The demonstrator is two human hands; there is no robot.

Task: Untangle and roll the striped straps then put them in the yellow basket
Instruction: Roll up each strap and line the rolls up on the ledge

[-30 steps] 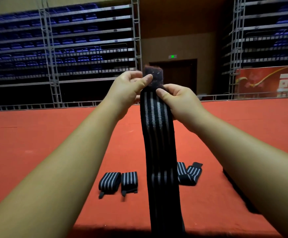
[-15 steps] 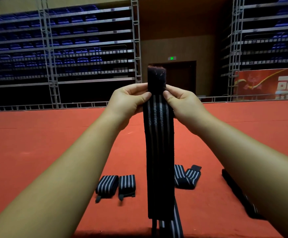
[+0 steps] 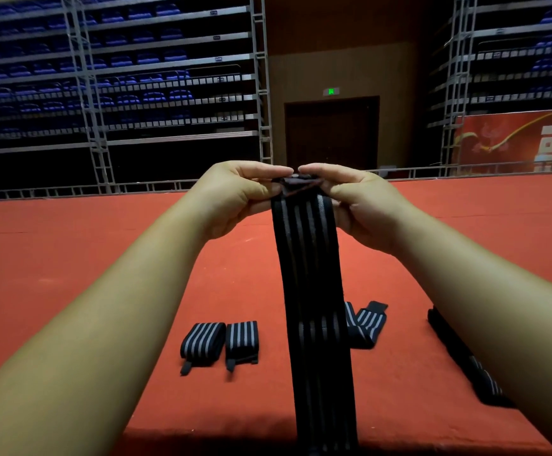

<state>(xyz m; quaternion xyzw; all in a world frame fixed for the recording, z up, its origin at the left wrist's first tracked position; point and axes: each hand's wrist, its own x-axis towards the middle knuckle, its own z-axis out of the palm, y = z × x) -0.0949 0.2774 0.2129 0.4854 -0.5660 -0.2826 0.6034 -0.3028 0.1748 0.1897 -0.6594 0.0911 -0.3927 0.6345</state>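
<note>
Strap (image 3: 311, 274): black with grey stripes, one long unrolled length. I hold it up in the air in front of me, above the red surface (image 3: 70, 241). Its top end is folded over between my fingertips. The rest hangs straight down and runs out of the bottom of the view, so its lower end is out of sight.

Left grip (image 3: 235, 199): closed on the left side of the strap's top end, pinched between thumb and fingers.

Right grip (image 3: 360, 205): closed on the right side of the same end, pinched likewise. My two index fingertips nearly meet over the fold.

Left roll (image 3: 202, 340) and second roll (image 3: 241, 339): two striped straps, wound up, lying side by side on the red surface to the left of the hanging strap. Each has a short black tab sticking out towards me.

Right roll (image 3: 365, 325): striped, on the surface just right of the hanging strap and partly hidden behind it.

Loose strap (image 3: 465, 360): lying stretched out on the surface at far right, partly covered by my right forearm.

Stands (image 3: 120, 77): tiers of blue seats behind a rail.
</note>
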